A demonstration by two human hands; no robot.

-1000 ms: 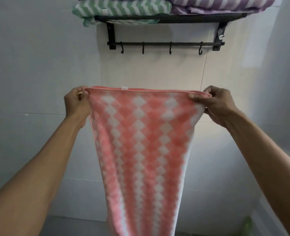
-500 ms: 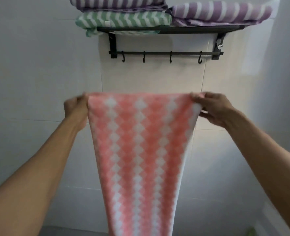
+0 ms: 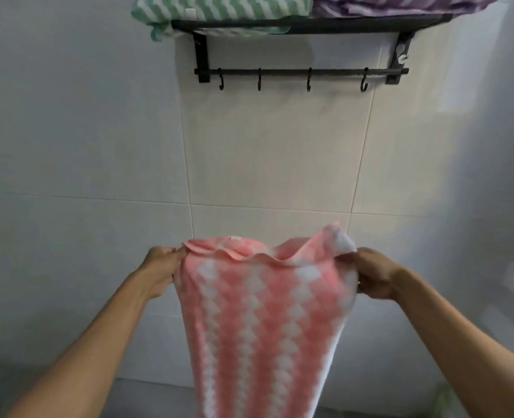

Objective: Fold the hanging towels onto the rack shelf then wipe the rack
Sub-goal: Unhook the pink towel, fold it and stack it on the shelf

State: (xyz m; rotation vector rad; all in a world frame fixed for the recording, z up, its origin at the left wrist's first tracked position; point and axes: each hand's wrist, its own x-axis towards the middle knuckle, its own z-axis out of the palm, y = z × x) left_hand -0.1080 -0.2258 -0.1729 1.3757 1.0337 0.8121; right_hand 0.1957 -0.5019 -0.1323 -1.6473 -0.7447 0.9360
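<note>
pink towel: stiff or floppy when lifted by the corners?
Likely floppy: the pink towel sags and ripples along its top edge between the left hand and right hand. Probably light, since pinches at two corners carry it. It hangs limp below.

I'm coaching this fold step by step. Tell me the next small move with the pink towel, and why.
Probably bring the two hands together to fold the pink towel in half. The left hand and right hand each grip a top corner, the top edge sags slack between them, and the rest hangs free below the rack, whose shelf already holds folded towels.
</note>
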